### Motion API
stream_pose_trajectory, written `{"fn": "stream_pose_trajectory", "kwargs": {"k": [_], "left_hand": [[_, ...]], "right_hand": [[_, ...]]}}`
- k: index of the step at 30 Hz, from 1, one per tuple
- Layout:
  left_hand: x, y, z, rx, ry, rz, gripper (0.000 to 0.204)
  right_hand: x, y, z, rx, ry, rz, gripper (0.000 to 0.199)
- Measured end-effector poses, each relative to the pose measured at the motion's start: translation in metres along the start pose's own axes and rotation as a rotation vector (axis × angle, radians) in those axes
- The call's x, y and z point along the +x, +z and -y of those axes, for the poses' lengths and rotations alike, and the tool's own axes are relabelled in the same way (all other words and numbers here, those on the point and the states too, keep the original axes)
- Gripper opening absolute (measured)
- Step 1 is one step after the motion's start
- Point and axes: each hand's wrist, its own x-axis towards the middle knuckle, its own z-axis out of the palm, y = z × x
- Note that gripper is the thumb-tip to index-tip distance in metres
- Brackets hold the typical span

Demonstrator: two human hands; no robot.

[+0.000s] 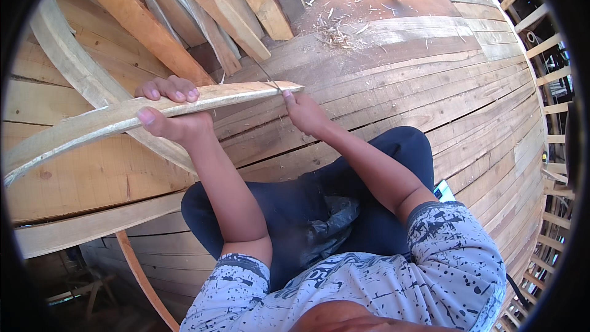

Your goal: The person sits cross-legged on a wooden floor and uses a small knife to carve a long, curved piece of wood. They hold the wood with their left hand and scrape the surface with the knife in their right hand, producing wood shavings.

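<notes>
A long, pale, curved wooden strip [239, 93] stretches from the left rim across in front of me. My left hand [187, 126] is closed round its middle, fingers over the far side and thumb on the near side. Close to the strip's right end, my right hand [305, 114] is closed on a thin dark blade [267, 73]. This blade lies across the wood and points away to the upper left. Its handle is hidden in my fist, and I cannot tell what kind of blade it is.
Beneath me is a curved plank floor [381, 98]. Wood shavings [335, 31] lie in a heap beyond the strip. Upright timbers [135, 18] crowd the upper left, and a curved rib [74, 49] crosses under the strip. A phone [444, 191] is beside my right thigh.
</notes>
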Motion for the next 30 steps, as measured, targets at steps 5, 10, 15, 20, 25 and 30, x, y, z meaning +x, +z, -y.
{"fn": "stream_pose_trajectory", "kwargs": {"k": [5, 10, 15, 20, 25, 30], "left_hand": [[0.004, 0.007, 0.001, -0.005, -0.025, -0.039, 0.061], [0.009, 0.000, 0.003, 0.058, -0.033, -0.067, 0.063], [0.003, 0.014, 0.000, 0.175, -0.016, -0.194, 0.065], [0.007, 0.008, 0.000, 0.224, -0.026, -0.241, 0.065], [0.006, 0.009, 0.004, 0.229, -0.023, -0.303, 0.064], [0.012, 0.006, 0.006, 0.280, -0.010, -0.420, 0.062]], "right_hand": [[0.015, -0.005, -0.012, 0.017, 0.042, -0.043, 0.064], [0.006, -0.004, 0.013, -0.037, -0.026, -0.024, 0.064], [0.018, -0.011, 0.000, -0.070, 0.136, 0.010, 0.062], [0.013, -0.002, 0.017, -0.104, -0.023, -0.041, 0.065], [0.027, -0.001, -0.009, -0.023, 0.001, 0.000, 0.064], [0.025, 0.003, 0.004, -0.069, -0.007, -0.008, 0.061]]}}
